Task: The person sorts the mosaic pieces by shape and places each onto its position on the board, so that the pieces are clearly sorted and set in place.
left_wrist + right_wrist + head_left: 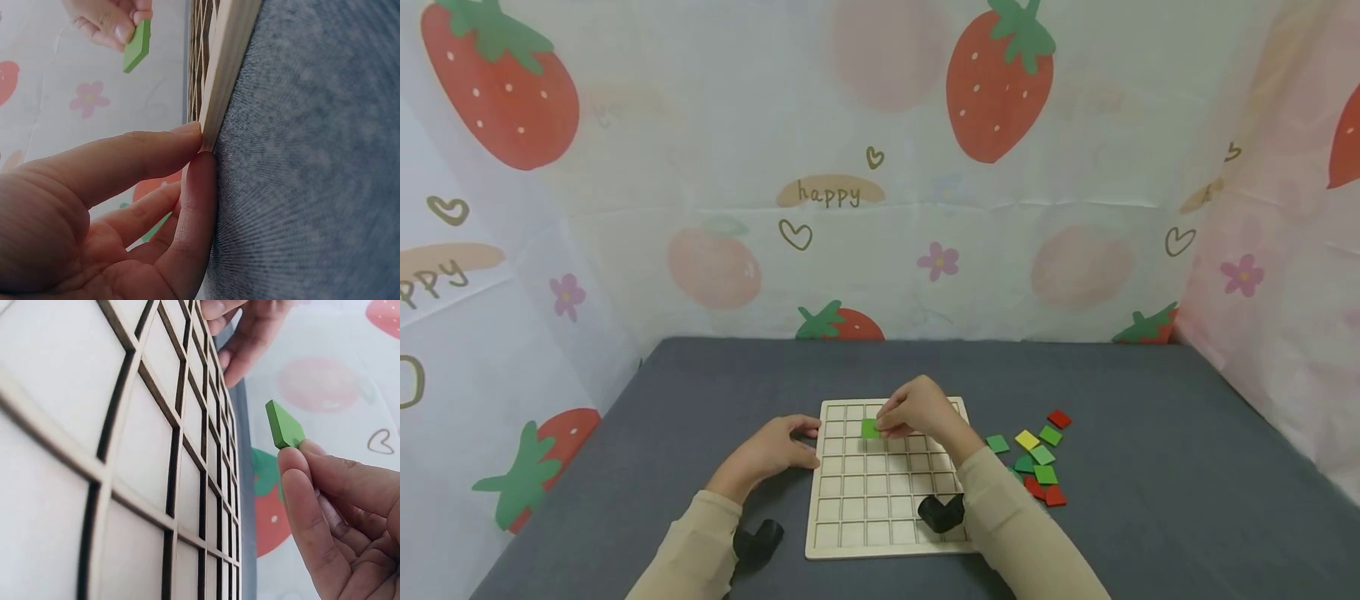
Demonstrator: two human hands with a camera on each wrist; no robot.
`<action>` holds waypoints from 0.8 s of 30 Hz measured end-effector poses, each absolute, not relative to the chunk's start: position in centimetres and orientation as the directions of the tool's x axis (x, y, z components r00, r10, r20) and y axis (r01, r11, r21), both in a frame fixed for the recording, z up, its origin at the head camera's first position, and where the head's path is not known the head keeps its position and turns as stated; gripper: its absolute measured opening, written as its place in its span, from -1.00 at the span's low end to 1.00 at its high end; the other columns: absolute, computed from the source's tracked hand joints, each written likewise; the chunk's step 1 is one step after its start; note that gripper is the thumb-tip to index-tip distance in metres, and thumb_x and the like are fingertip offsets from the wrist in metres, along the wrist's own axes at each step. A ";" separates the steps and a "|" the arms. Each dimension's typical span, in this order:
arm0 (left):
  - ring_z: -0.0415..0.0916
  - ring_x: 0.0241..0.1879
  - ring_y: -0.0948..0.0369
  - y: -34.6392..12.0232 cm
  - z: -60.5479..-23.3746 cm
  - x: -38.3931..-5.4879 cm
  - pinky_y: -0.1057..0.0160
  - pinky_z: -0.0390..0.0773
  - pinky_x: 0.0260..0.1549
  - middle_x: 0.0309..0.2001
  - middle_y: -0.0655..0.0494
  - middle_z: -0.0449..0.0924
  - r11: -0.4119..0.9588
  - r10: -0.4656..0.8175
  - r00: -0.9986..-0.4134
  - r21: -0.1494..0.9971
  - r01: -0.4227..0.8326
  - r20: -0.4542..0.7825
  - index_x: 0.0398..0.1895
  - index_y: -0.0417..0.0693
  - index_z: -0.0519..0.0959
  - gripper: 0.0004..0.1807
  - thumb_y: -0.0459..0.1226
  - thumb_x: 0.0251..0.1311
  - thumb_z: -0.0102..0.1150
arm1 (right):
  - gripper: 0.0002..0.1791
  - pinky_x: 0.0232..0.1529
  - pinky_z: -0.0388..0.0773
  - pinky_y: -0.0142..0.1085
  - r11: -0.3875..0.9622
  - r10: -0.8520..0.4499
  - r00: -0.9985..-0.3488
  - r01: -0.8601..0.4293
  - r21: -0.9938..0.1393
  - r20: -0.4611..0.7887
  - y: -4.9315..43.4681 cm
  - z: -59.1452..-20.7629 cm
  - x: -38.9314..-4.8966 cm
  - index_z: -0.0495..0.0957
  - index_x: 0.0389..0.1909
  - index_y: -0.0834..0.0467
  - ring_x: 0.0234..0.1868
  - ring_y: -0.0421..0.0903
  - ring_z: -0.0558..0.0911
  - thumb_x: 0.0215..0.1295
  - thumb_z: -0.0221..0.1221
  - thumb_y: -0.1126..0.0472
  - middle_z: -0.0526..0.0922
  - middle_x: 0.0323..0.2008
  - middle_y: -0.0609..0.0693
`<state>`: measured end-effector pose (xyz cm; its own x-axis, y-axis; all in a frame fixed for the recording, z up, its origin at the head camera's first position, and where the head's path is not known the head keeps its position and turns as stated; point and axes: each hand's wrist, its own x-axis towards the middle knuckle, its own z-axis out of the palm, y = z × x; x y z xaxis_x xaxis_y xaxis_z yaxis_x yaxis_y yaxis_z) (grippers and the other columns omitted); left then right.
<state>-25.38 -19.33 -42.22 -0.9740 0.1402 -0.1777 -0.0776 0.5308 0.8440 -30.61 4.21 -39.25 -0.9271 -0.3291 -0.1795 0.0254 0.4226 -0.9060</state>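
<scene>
In the head view, a square light-wood board [853,534] with a raised grid lies flat on the dark cloth. My right hand [917,412] pinches a green square tile [869,428] between thumb and fingertips above the board's far part. The right wrist view shows the tile [284,426] tilted and apart from the grid. My left hand [772,450] rests at the board's left side, its thumb and index finger touching the edge [226,69], set apart along it in the head view. Its other fingers extend behind the index finger in the left wrist view.
Right of the board lies a loose group of green, red and yellow tiles, including a yellow tile [1027,441] and a red tile [1059,418]. My right forearm partly covers the group. A strawberry-patterned curtain [880,250] stands behind the dark table [1135,433].
</scene>
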 end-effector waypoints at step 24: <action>0.58 -0.17 0.15 -19.4 -42.6 -25.7 0.20 0.56 -0.18 0.07 -0.20 0.51 0.533 0.143 -0.976 0.844 -0.063 -0.163 0.29 -0.41 0.41 -0.30 -0.50 0.00 0.37 | -0.95 -0.31 0.70 -0.23 0.404 -0.376 -0.897 0.068 -0.912 -0.233 2.1 -39.2 -30.8 0.75 -0.40 0.31 -0.51 -0.13 0.75 0.12 0.39 0.38 0.77 -0.46 0.12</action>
